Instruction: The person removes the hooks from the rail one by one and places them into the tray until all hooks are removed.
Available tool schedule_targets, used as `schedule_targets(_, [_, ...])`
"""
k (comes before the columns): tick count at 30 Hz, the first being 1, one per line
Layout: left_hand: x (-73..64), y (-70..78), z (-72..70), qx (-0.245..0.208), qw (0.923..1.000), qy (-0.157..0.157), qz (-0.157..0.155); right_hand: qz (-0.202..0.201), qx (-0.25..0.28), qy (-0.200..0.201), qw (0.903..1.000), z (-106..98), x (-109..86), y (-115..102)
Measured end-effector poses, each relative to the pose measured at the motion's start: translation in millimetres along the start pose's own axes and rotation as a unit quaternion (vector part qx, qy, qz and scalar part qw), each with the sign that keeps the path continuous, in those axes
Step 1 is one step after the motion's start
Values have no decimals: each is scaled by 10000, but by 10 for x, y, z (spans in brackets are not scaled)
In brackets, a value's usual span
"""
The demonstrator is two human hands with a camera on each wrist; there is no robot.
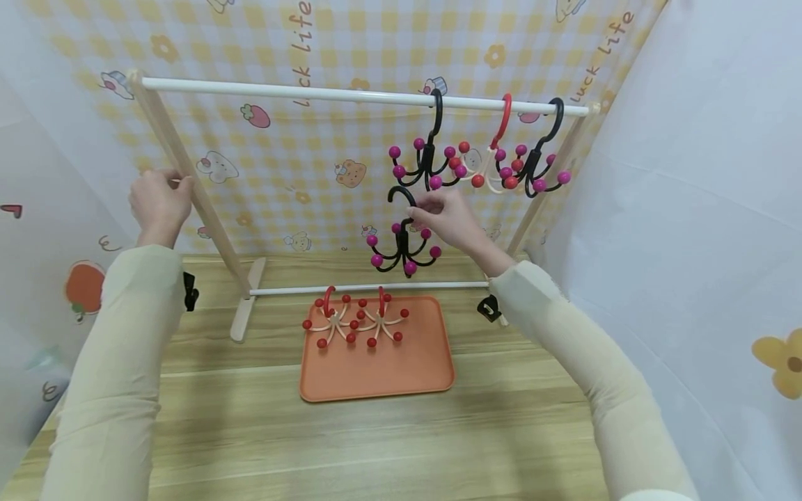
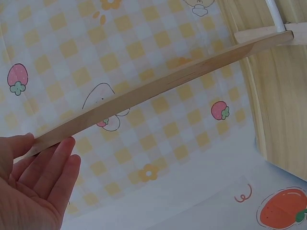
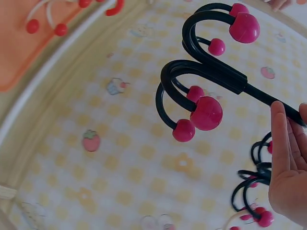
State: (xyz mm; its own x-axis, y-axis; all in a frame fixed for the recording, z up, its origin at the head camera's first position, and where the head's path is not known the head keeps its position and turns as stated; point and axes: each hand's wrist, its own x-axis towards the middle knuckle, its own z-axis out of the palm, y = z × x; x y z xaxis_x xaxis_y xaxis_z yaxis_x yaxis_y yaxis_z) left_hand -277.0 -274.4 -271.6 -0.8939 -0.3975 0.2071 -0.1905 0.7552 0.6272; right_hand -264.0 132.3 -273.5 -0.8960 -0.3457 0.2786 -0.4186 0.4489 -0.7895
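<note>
My right hand [image 1: 447, 216] pinches the hook stem of a black hanger [image 1: 403, 243] with pink balls on its curved arms. This hanger is in the air below the white rail [image 1: 301, 92], and its arms fill much of the right wrist view. On the left, my left hand [image 1: 161, 202] holds the rack's wooden side post [image 2: 144, 93] between thumb and fingers. From the rail's right part hang a black hanger [image 1: 428, 158], a red-hooked cream hanger [image 1: 491, 163] with red balls, and another black hanger [image 1: 532, 163].
An orange tray [image 1: 382, 376] lies on the wooden table, with two red-hooked cream hangers [image 1: 334, 320] at its far left part. A lower white bar [image 1: 282, 290] joins the rack's feet behind the tray. Black clips [image 1: 489, 307] are near both feet. A checked cloth [image 1: 351, 42] hangs behind.
</note>
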Motion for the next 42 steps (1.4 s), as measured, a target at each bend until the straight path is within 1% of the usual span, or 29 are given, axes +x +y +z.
schedule_targets(2, [0,1,-1,-8,10000,-20,-6,20,8,-20,10000,-4,-52,71])
schedule_targets(4, [1,1,-3,-25,10000,-39,-20,166,-17,-26,9999,-7,-108,145])
schedule_targets(7, [6,-4,-3,-12,10000,-30,-22,263,-47,7,9996,-2,-192,271])
schedule_targets(10, [11,-9,-2,-16,10000,-29,-24,371,-232,104,9990,11,-281,403])
schedule_targets(14, [17,-13,-1,-31,10000,-33,-12,451,-281,183,9984,44,-398,569])
schedule_targets(18, [20,-16,-4,-13,10000,-47,-15,736,-272,199,9967,94,-505,716])
schedule_targets(20, [21,-16,-3,-9,10000,-55,-27,918,-394,208,9948,125,-559,789])
schedule_targets(23, [24,-17,1,9,10000,-60,-32,1036,-545,218,9929,182,-636,908])
schedule_targets(29, [37,-20,1,9,10000,-75,-34,1207,-223,110,9924,330,-777,1139])
schedule_targets(32, [43,-18,0,1,10000,-78,-38,1260,-262,157,9916,405,-835,1232])
schedule_targets(36, [44,-14,2,-22,9999,-85,-66,1377,-403,220,9894,493,-893,1328])
schedule_targets(42, [45,-21,4,-8,9999,-101,-71,1502,-404,375,9871,620,-924,1419])
